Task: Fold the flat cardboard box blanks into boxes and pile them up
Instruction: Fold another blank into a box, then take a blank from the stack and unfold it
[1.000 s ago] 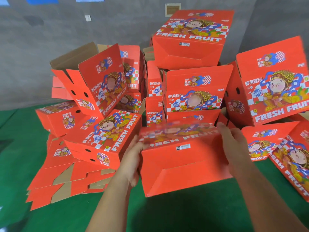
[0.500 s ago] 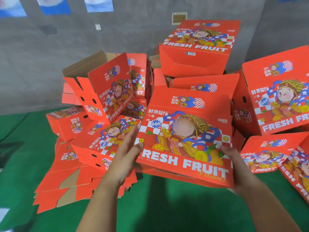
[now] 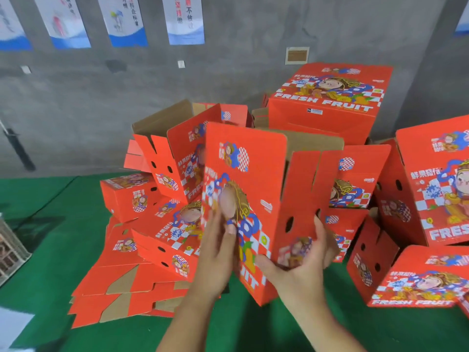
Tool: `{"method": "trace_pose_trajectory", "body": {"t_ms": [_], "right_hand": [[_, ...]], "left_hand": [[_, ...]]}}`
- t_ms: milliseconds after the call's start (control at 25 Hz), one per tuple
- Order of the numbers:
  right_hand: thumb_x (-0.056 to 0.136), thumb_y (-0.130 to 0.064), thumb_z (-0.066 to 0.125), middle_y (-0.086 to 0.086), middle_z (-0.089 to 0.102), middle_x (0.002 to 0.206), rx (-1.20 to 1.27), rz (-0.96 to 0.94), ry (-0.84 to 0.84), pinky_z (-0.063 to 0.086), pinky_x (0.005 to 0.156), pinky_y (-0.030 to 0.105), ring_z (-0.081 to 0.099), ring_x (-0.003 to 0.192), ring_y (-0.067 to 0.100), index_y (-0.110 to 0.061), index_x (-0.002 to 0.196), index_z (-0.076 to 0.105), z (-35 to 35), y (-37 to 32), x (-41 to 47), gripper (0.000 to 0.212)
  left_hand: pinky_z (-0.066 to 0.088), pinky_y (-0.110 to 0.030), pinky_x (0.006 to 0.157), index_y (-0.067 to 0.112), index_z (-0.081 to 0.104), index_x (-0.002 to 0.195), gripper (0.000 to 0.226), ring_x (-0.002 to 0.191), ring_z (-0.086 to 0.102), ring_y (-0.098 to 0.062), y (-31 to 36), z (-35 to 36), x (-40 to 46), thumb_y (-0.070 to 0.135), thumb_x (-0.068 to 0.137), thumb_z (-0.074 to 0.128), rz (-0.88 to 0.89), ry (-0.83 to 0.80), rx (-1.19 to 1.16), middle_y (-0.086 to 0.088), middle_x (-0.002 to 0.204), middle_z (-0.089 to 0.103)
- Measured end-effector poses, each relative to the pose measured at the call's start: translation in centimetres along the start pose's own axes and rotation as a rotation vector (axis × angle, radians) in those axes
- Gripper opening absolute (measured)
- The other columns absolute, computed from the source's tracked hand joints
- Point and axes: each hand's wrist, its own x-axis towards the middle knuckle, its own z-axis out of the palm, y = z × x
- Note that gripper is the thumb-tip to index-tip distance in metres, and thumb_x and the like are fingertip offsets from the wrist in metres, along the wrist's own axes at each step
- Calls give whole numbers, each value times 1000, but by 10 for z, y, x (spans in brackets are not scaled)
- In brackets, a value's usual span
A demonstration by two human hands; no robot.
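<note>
Box (image 3: 253,189) now upended; left hand (image 3: 218,252) flat, right hand (image 3: 307,260) gripping; green floor (image 3: 45,240).

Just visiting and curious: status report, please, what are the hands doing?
Left hand flat against held box. Right hand grips its lower corner. Box upright, top open. Folded boxes crowd behind.

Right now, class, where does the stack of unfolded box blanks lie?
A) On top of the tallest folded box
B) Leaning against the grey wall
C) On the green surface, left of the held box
C: the flat blanks lie stacked on the green surface, left of the held box.
</note>
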Motion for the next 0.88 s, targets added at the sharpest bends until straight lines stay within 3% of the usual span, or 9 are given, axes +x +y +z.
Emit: {"method": "trace_pose_trajectory", "body": {"t_ms": [160, 280, 360, 480, 600, 680, 760, 840, 880], "right_hand": [[80, -29, 82, 5, 21, 155, -57, -253, 27, 28, 122, 51, 23, 151, 27, -24, 145, 37, 49, -16, 49, 79], [96, -11, 66, 10, -12, 172, -522, -157, -589, 3, 130, 47, -12, 159, 33, -39, 165, 5, 63, -22, 114, 96], [98, -25, 65, 1, -24, 171, -816, 4, -948, 3, 127, 54, -18, 156, 39, -65, 150, -20, 71, -29, 142, 107], [96, -31, 64, 8, -19, 171, -744, 23, -850, 32, 118, 48, 16, 155, 46, -72, 144, -21, 100, -39, 146, 106], [95, -21, 63, 14, -20, 170, -629, -79, -737, 47, 105, 40, 42, 144, 47, -69, 146, -21, 119, -30, 122, 110], [95, -17, 64, 14, -16, 171, -576, -182, -716, 48, 99, 41, 44, 142, 47, -66, 148, -23, 125, -14, 107, 113], [94, -12, 62, 11, -14, 172, -521, -252, -662, 49, 102, 41, 36, 148, 43, -61, 154, -17, 127, -2, 102, 111], [93, -7, 58, 7, -20, 171, -570, -224, -640, 44, 112, 45, 21, 156, 40, -52, 160, -9, 131, 6, 115, 105], [93, -9, 57, 7, -18, 171, -671, -139, -635, 41, 114, 44, 17, 156, 42, -49, 161, -5, 134, 11, 129, 100]], "left_hand": [[23, -43, 128, 29, 10, 166, 81, 157, 22, -13, 20, 6, 26, 35, 103, 61, 344, -154, -27, 9, 170, 23], [54, -39, 96, 28, 27, 162, 66, 120, 66, -17, 27, -38, 117, 17, 101, 51, 147, 72, 473, 3, 142, 62], [52, -39, 83, 16, 56, 139, 39, 105, 68, -34, 18, -61, 156, 21, 100, 53, -137, 67, 703, -13, 122, 71], [56, -45, 87, 8, 65, 119, 33, 104, 70, -34, 4, -58, 166, 27, 91, 66, -150, 38, 383, -12, 110, 75], [56, -52, 84, -1, 60, 115, 44, 102, 67, -34, -4, -42, 154, 26, 81, 65, -107, 256, 71, -24, 107, 68], [47, -41, 91, 7, 51, 130, 55, 116, 51, -21, -11, -39, 143, 32, 83, 65, -79, 501, 110, -14, 123, 55], [36, -31, 87, 17, 45, 136, 61, 109, 40, -6, -11, -34, 135, 41, 82, 61, -1, 622, 181, 1, 123, 47], [39, -30, 93, 16, 44, 143, 61, 115, 45, -9, -14, -32, 143, 38, 89, 61, -3, 431, 272, 0, 130, 52], [43, -32, 101, 13, 45, 146, 57, 119, 52, -15, -13, -34, 156, 31, 94, 62, -87, 198, 363, -4, 134, 56]]}}
